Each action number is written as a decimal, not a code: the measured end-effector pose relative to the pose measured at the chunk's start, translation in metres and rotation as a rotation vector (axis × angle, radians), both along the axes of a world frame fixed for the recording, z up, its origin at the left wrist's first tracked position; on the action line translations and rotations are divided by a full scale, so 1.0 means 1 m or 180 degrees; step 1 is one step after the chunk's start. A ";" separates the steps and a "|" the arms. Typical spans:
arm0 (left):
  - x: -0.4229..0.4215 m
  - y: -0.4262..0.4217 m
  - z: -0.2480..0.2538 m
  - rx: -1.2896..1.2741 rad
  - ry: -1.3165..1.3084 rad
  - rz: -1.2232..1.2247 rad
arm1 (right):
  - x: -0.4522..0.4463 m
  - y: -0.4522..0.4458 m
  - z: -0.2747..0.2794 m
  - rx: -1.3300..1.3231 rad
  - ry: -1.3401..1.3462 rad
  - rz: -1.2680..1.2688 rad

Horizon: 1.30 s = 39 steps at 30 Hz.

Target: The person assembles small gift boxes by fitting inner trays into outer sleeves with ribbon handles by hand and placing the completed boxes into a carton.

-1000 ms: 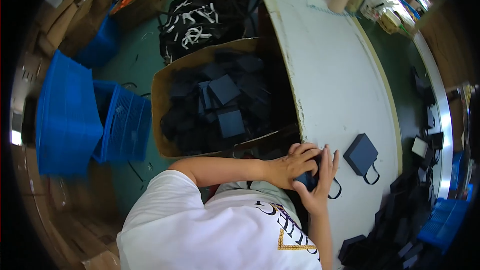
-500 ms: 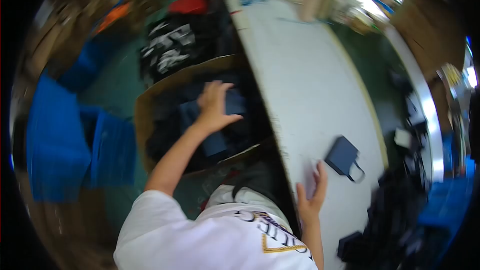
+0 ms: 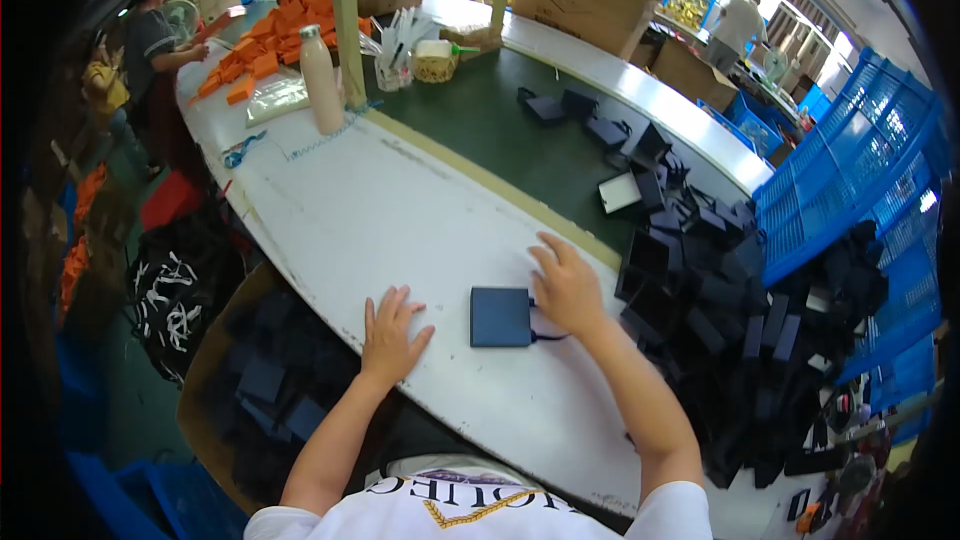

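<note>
A dark blue square box (image 3: 500, 317) lies flat on the white table (image 3: 330, 210), a black ribbon loop coming out of its right side. My right hand (image 3: 568, 285) is over the ribbon side, fingers spread and bent beside the box; whether they touch the ribbon is unclear. My left hand (image 3: 394, 336) rests near the table's front edge, left of the box, with fingers apart and nothing in it.
A carton (image 3: 215, 380) of dark boxes stands at lower left. Many dark boxes (image 3: 710, 315) are piled at right by blue crates (image 3: 850, 170). A bottle (image 3: 321, 80), orange pieces (image 3: 290, 25) and a wicker basket (image 3: 434, 67) are farther back. Several people are in the background.
The view has swung right and up. My left hand has gone from above the carton to the table. My right hand has moved to the box's ribbon side.
</note>
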<state>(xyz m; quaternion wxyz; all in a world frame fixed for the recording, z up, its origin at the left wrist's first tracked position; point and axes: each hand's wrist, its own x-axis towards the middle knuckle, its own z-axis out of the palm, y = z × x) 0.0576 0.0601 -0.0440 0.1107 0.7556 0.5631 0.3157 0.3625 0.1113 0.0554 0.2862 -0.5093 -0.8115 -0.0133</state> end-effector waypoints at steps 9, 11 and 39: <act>-0.008 0.002 -0.010 0.0010 -0.0062 0.0111 | 0.132 0.150 -0.020 -0.0911 -0.2166 -0.2134; -0.004 0.002 -0.010 0.0032 -0.0056 0.0142 | 0.136 0.138 0.021 -0.1323 -0.1916 -0.1997; 0.031 0.045 0.021 0.0104 -0.0686 -0.0574 | -0.015 -0.191 0.006 -0.1084 -0.0923 -0.0587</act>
